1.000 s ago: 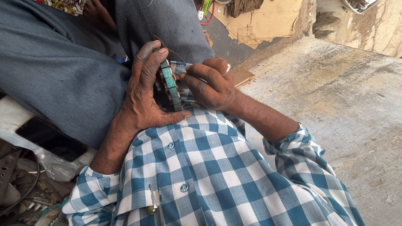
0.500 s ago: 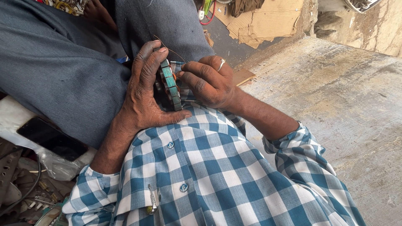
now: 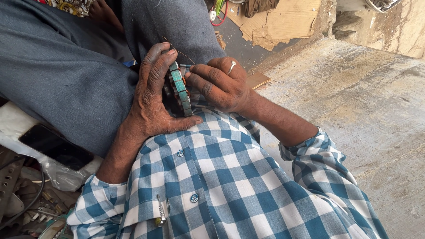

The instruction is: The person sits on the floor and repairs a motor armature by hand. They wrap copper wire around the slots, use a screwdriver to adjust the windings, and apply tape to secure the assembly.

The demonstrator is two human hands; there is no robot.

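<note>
My left hand (image 3: 152,99) grips a round motor stator (image 3: 179,90) with a green toothed rim, held on edge against my lap. Fingers curl over its top and the thumb lies under it. My right hand (image 3: 219,84), with a ring on one finger, pinches at the stator's upper right side, where a thin copper wire (image 3: 179,51) arcs up from it. Most of the stator is hidden behind both hands. My blue and white checked shirt (image 3: 221,186) fills the lower frame.
Grey trousers (image 3: 66,75) cover the upper left. A black phone (image 3: 55,146) lies on a white surface at the left, above a jumble of wires and metal parts (image 3: 26,208). Torn cardboard (image 3: 276,22) lies at the top; a rough concrete floor (image 3: 363,102) spreads right.
My right hand has shifted a little up and toward the stator's top edge, its fingers working at the wire. My left hand and the stator have stayed in place.
</note>
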